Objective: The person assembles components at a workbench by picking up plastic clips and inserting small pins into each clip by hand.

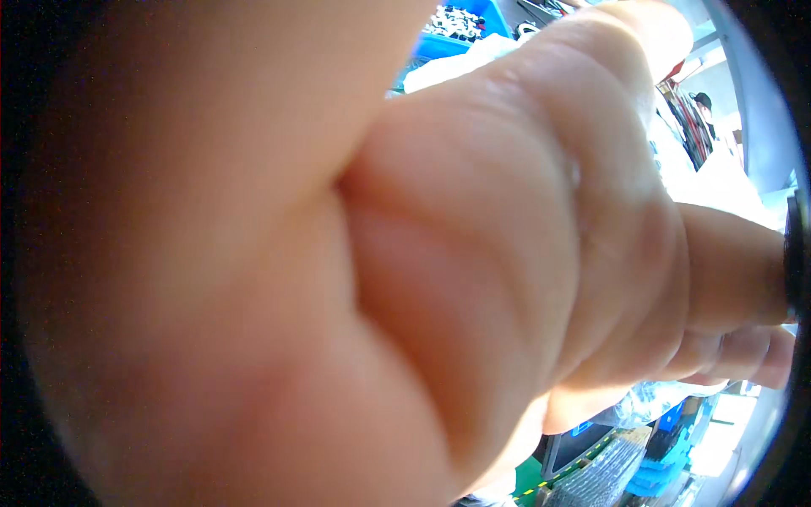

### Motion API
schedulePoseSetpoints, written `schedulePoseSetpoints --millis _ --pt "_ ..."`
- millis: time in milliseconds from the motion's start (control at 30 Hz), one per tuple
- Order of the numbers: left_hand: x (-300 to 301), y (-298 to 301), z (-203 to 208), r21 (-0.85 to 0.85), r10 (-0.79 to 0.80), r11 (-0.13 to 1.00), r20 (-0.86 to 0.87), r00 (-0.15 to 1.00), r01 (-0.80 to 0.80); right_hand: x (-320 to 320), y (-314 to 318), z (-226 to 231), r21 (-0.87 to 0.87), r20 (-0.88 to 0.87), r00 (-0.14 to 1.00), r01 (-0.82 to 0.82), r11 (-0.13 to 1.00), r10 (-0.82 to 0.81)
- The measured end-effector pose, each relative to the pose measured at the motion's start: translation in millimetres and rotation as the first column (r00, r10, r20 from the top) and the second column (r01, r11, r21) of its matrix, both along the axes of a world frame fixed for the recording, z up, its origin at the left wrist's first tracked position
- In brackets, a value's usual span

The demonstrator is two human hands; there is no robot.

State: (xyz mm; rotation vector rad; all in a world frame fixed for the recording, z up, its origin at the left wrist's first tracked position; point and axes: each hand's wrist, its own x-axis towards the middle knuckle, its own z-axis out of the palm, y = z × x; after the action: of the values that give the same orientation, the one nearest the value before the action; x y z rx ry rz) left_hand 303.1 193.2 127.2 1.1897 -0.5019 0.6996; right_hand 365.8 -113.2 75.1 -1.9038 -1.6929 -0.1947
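Observation:
One hand, very close and blurred, fills most of the head view. It comes in from the left side with its fingers toward the right, so I take it for my left hand (473, 245). Its creased palm side faces me. Toward the top right a rounded digit sticks up, and other fingers stretch rightward, spaced apart. One finger reaches a dark object (794, 258) at the right rim, too cut off to name; whether they touch is unclear. I see nothing held in the hand. My right hand does not show.
Above the hand is a blue bin (496, 19) of small white and black pieces. Clear plastic wrapping (646, 406), grey ribbed material (600, 469) and light-blue stacked pieces (655, 477) show at lower right. A person in a dark cap (702, 100) is far off at right.

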Motion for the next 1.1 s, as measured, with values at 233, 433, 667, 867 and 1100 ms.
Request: schedulePoseSetpoints --millis 233,433,667,867,1100 --pt "1 32 10 -0.025 0.003 1.0 0.012 1.0 -0.002 0 28 10 -0.038 0.016 1.0 0.021 0.999 -0.021" --pt "6 71 26 -0.032 -0.004 0.999 0.007 1.0 0.004 3 70 25 -0.02 0.009 1.0 0.02 1.0 -0.02" --pt "7 124 36 -0.057 -0.005 0.998 0.025 1.0 0.007 12 123 34 -0.039 0.031 0.999 0.014 0.999 -0.013" --pt "7 172 48 -0.079 -0.013 0.997 0.036 0.999 0.016 9 172 47 -0.02 0.03 0.999 0.025 1.0 -0.024" --pt "9 244 61 -0.102 -0.007 0.995 0.043 0.999 0.011 13 242 59 -0.011 0.027 1.0 0.009 1.0 -0.008"
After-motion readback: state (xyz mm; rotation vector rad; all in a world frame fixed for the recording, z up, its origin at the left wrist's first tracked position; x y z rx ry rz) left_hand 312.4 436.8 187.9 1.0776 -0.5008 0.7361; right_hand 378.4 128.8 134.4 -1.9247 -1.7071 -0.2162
